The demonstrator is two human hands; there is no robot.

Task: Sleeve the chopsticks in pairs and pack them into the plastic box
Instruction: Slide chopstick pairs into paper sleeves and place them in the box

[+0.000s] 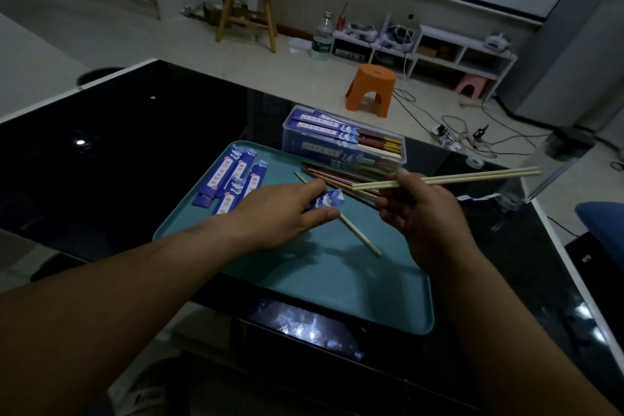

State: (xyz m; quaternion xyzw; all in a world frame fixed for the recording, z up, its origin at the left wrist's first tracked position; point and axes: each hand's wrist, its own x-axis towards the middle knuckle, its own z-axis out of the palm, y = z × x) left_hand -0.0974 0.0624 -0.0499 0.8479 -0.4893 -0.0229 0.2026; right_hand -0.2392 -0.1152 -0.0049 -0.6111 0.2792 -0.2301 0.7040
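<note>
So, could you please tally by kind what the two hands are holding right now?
pale chopsticks: 2, gripped in the right hand
blue paper sleeve: 1, pinched by the left hand
Total: 3

Sleeves lie on the tray, left of the box.

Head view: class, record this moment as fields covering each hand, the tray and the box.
Left hand: pinches a blue sleeve
Right hand: holds two pale chopsticks
Teal tray: spare sleeves, one loose chopstick, dark chopsticks
Plastic box: holds sleeved pairs
</note>
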